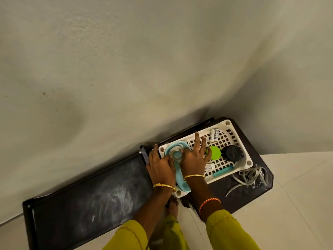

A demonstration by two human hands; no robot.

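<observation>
The work area is a white perforated basket (pixel 239 141) set at the right end of a dark bench (pixel 86 195) that stands against a wall. A light blue tray (pixel 180 175) occupies the left part of the basket. A coil of white cable (pixel 177 154) lies inside the tray, at its far end.

Both hands sit over the tray, side by side, with the coil directly between them. The left hand (pixel 160 166) covers the tray's left edge. Its thumb reaches onto the left side of the coil, and its fingers extend toward the basket's left rim. It cannot be determined whether this hand grips the tray or only rests on it. The right hand (pixel 194 157) lies palm down just right of the coil, with the fingers (pixel 197 139) straight and spread. Its thumb side touches the coil's right edge, and its outer fingers reach toward a green round lid (pixel 214 152).

A black round lid (pixel 233 153) lies just right of the green one. Batteries (pixel 214 135) lie at the far edge of the basket. A teal pen (pixel 223 171) lies along the near edge. A loose grey cable (pixel 250 176) lies on the bench, outside the basket.
</observation>
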